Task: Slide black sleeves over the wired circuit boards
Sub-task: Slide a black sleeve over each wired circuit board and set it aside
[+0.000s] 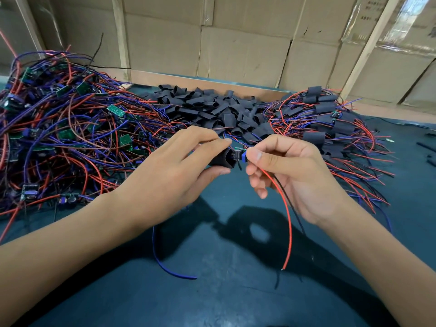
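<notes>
Surface: dark teal work mat [212,267], spread under everything, shadowed below the hands.
Loose wire ends: blue wire [165,263] curling on the mat nearest the viewer; red wire [288,227] and thin black wire [296,215] hanging from the right hand.
Left hand [169,171]: fingers and thumb clamped on a short black tubular sleeve [223,159], open mouth turned toward the right hand.
Right hand [295,171]: thumb and forefinger pinched together on a small green circuit board with a blue part [240,155], just beside the sleeve mouth, above the mat; other fingers curled loosely.
Board and sleeve: board end at the sleeve opening; how far inside cannot be told.
Left of the hands: big tangle of red and blue wires with bare green boards [66,128].
Beyond the hands: heap of loose black sleeves [212,109].
Right of the hands: pile of wired boards already covered in black sleeves [330,119].
Farthest back: wall of brown cardboard boxes [236,43] with pale wooden battens [120,36].
</notes>
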